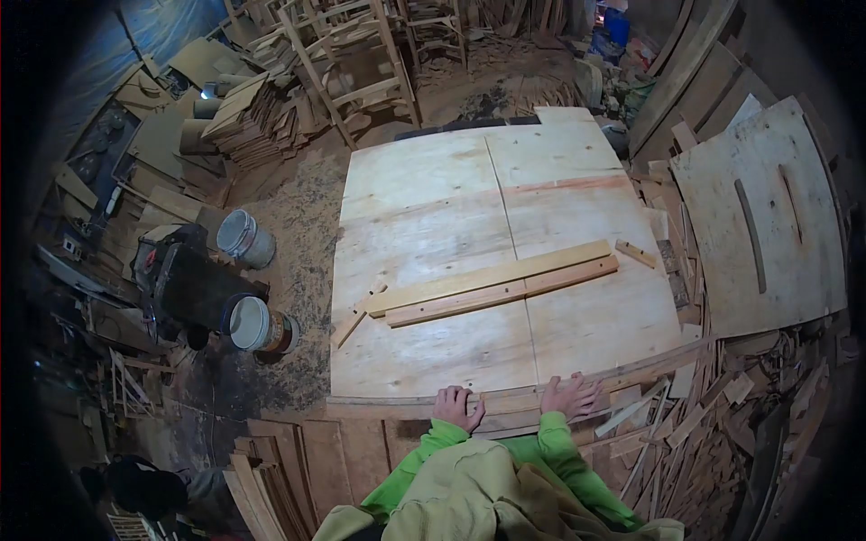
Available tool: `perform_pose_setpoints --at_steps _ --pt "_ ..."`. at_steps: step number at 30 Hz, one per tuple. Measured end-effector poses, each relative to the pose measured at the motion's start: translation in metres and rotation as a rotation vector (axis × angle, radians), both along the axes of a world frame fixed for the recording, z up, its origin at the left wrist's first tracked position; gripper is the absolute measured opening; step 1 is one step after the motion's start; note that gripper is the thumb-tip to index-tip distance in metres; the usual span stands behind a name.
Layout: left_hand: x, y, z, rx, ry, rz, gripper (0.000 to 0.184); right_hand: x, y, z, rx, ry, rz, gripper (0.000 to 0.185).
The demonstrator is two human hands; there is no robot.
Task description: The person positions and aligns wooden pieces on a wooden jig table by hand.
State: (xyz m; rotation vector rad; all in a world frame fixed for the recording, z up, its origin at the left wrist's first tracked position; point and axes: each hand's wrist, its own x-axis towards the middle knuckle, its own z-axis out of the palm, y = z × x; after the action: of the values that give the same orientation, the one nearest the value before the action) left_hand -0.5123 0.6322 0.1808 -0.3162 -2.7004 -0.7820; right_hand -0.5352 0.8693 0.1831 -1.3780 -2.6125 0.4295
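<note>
My left hand (458, 408) rests on the near edge of a plywood-topped work surface (433, 361), fingers slightly bent and apart. To its right, my right hand (570, 397) lies on the same edge with its fingers spread. Both hands touch the long wooden strip (514, 397) along this edge, and neither holds a loose object. Beyond them, a pale wooden batten (496, 276) and a redder batten (501, 293) with dark holes lie side by side on the plywood. Small wood pieces sit near their ends, one short piece (636, 253) at the right and a thin one (349, 330) at the left.
Two white buckets (245, 239) (262, 326) stand on the dusty floor at left. A plywood sheet with slots (762, 216) leans at right above scrap wood (704, 451). Stacked boards (253, 122) and wooden frames (361, 72) stand at the back.
</note>
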Motion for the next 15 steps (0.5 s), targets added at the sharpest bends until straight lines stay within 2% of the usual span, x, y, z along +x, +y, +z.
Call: perform_pose_setpoints --at_steps 5,11,15 --pt "0.0 -0.001 0.001 -0.052 -0.027 0.006 0.039 0.011 0.003 -0.005 0.011 0.042 0.101 0.047" --pt "0.0 0.001 0.004 -0.058 -0.039 0.02 0.037 0.047 0.039 -0.004 -0.032 0.044 0.445 0.057" --pt "0.001 0.001 0.003 -0.058 -0.027 0.025 0.037 0.057 0.065 -0.012 0.032 0.046 0.608 0.059"
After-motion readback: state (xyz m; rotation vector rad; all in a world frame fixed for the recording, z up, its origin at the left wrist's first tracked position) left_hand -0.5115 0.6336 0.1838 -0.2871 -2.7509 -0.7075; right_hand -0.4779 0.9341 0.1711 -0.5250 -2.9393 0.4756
